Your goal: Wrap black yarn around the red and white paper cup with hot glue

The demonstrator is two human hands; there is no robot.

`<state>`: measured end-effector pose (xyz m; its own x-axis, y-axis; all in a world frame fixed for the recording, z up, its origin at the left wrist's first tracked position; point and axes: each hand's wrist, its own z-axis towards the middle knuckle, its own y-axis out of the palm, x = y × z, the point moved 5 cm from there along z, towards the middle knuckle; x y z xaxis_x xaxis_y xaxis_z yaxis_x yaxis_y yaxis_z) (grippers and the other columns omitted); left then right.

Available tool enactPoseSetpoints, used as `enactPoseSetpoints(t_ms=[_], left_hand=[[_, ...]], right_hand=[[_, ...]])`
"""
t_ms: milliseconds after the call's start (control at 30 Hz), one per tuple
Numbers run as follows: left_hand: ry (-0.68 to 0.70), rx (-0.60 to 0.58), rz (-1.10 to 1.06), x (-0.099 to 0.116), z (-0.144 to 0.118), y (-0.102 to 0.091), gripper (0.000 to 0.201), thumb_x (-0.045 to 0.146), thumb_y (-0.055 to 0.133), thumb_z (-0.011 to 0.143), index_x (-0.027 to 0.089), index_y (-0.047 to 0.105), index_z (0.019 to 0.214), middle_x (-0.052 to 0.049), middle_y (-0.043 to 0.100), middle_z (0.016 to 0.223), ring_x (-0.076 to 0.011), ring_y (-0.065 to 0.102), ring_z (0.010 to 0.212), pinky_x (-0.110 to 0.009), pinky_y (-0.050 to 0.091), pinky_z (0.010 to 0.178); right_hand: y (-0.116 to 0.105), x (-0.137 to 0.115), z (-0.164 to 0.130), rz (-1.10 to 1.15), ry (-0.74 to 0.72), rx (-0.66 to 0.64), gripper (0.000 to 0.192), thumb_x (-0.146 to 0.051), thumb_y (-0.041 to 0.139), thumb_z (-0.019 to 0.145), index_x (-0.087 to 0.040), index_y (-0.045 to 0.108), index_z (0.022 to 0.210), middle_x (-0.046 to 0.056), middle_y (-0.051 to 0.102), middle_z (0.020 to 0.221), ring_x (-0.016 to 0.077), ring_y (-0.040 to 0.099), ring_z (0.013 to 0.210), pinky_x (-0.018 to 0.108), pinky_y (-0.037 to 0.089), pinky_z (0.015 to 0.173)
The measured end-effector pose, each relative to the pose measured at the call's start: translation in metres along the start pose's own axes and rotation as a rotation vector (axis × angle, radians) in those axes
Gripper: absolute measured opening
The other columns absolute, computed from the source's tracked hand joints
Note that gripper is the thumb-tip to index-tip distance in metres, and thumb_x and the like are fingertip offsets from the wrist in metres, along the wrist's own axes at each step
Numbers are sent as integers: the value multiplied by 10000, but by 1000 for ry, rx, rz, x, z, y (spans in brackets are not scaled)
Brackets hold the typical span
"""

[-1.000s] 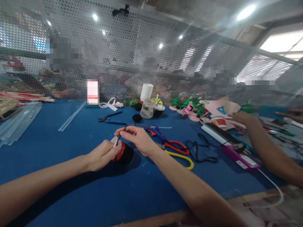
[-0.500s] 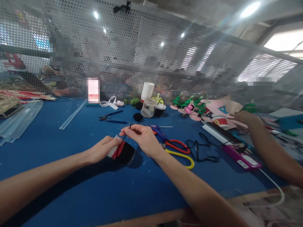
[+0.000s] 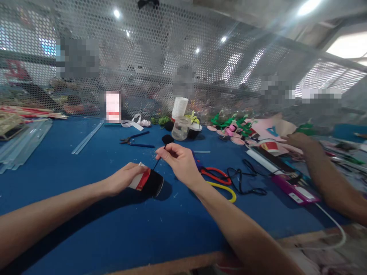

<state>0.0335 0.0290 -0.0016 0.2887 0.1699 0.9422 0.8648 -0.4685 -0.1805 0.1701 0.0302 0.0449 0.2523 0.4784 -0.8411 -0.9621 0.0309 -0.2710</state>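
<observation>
A paper cup [image 3: 154, 185], tilted on its side just over the table, is partly covered in black, with a red band and a white end. My left hand [image 3: 126, 178] is closed around the white end. From the cup a strand of black yarn [image 3: 156, 163] runs up to my right hand [image 3: 178, 159], which pinches it between thumb and fingers. Behind that hand lies a black yarn ball [image 3: 167, 139]. Scissors with red and yellow handles [image 3: 220, 186] lie beside my right forearm, their blades hidden by it.
Pliers [image 3: 137, 139], a clear plastic cup [image 3: 180, 129] and stacked paper cups [image 3: 179, 108] stand or lie towards the mesh screen. Glue sticks [image 3: 27, 143] are piled at left. At right are a purple power strip [image 3: 295, 190], black cord [image 3: 242, 179] and another person's arm [image 3: 323, 168].
My right hand has moved right and slightly up, away from the cup, drawing the black yarn out longer. The left hand keeps its hold on the cup.
</observation>
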Motion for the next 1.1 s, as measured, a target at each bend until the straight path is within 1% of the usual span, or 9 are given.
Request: enactPoseSetpoints(t_ms=[200, 300, 400, 467, 667, 767, 1100], left_hand=[[77, -38, 97, 9, -7, 5, 301, 397, 392, 679, 154, 403, 502, 66, 350, 429, -62, 299, 410, -189, 221, 410], [110, -73, 113, 11, -9, 8, 309, 384, 379, 696, 157, 370, 485, 68, 326, 429, -58, 274, 414, -191, 207, 410], [148, -119, 103, 11, -10, 10, 328, 396, 365, 711, 152, 378, 493, 65, 323, 439, -56, 259, 423, -195, 194, 414], [167, -128, 97, 11, -12, 11, 326, 397, 367, 714, 151, 380, 501, 65, 320, 447, -56, 254, 430, -196, 192, 419], [176, -150, 99, 10, -15, 11, 335, 413, 365, 722, 153, 365, 511, 64, 313, 461, -57, 245, 442, -201, 191, 429], [185, -166, 133, 10, -15, 11, 353, 432, 347, 730, 157, 347, 510, 62, 302, 465, -58, 236, 444, -204, 186, 429], [304, -153, 273, 13, -20, 9, 364, 401, 310, 766, 166, 294, 489, 56, 268, 476, -65, 234, 456, -210, 208, 436]], right_hand=[[-1, 5, 3, -33, -22, 41, 209, -306, 508, 733, -155, 528, 591, 0, 576, 594, 85, 490, 551, 208, 388, 566], [0, 7, 4, -50, -15, 41, 208, -305, 509, 731, -156, 525, 587, 1, 571, 587, 88, 493, 550, 212, 392, 568], [0, 8, 4, -65, -13, 49, 210, -303, 509, 729, -157, 521, 579, 0, 568, 577, 92, 496, 547, 216, 396, 572], [0, 7, 3, -72, -12, 50, 213, -301, 508, 729, -157, 520, 572, -1, 569, 571, 91, 496, 540, 215, 395, 568], [4, 9, 4, -96, 4, 15, 218, -297, 500, 732, -156, 525, 568, 0, 570, 567, 93, 504, 539, 214, 394, 565], [5, 10, 3, -91, 18, -3, 217, -293, 499, 732, -154, 524, 569, 4, 573, 565, 96, 509, 538, 215, 396, 561], [12, 11, 1, -110, 65, -75, 221, -295, 494, 732, -151, 528, 567, 8, 576, 570, 98, 513, 542, 214, 393, 569]])
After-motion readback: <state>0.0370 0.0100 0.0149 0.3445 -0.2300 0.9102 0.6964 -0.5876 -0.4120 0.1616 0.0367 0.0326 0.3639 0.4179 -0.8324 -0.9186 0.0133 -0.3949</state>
